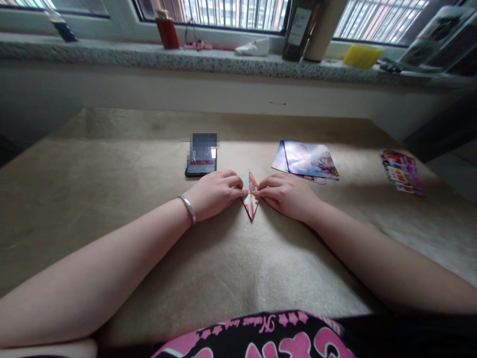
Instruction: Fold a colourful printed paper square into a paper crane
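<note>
A small piece of folded paper (251,208), white with red and orange print, lies on the table in a narrow diamond shape, one point toward me. My left hand (219,194), with a silver bangle on its wrist, grips the paper's left edge, thumb and fingers closed. From the other side my right hand (286,194) pinches the right edge. The fingertips of both hands almost meet over the paper's middle and cover part of it. Just beyond my left hand is a black phone (201,161), its screen partly blurred out.
Glossy printed sheets (307,158) lie beyond my right hand. Farther right is a stack of colourful printed cards (401,171). The wooden table (112,199) ends at a wall below a granite windowsill (122,55), which holds a red bottle (167,31) and a yellow object (362,56).
</note>
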`<move>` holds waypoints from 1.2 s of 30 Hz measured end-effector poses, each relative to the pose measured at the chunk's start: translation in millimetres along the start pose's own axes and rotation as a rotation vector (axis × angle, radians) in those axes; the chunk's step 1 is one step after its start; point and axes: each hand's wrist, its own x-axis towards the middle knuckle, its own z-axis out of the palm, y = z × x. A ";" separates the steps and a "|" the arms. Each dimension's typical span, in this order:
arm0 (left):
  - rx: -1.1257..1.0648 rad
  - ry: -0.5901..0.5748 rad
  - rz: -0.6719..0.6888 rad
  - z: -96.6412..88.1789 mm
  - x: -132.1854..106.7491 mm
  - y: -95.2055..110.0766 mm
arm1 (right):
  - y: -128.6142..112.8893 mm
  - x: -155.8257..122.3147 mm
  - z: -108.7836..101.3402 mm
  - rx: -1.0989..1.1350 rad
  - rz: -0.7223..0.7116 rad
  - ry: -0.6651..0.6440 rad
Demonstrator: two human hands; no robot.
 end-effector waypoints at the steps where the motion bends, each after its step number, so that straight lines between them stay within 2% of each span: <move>1: -0.022 0.004 -0.007 0.3 -0.9 -0.8 | 0.4 -0.5 0.1 0.013 0.003 0.000; 19: -0.159 0.023 -0.063 -1.4 -8.1 -2.8 | 8.9 -7.5 0.4 0.122 0.004 0.008; 27: -0.267 0.096 -0.077 3.9 -9.7 -6.1 | 11.0 -9.2 0.0 0.175 -0.007 0.023; 32: -0.307 0.105 -0.123 5.7 -9.5 -3.1 | 2.6 -9.3 -3.9 0.193 0.070 0.033; 36: -0.333 0.134 -0.173 5.4 -8.5 1.3 | -6.3 -8.0 -5.8 0.103 0.128 0.018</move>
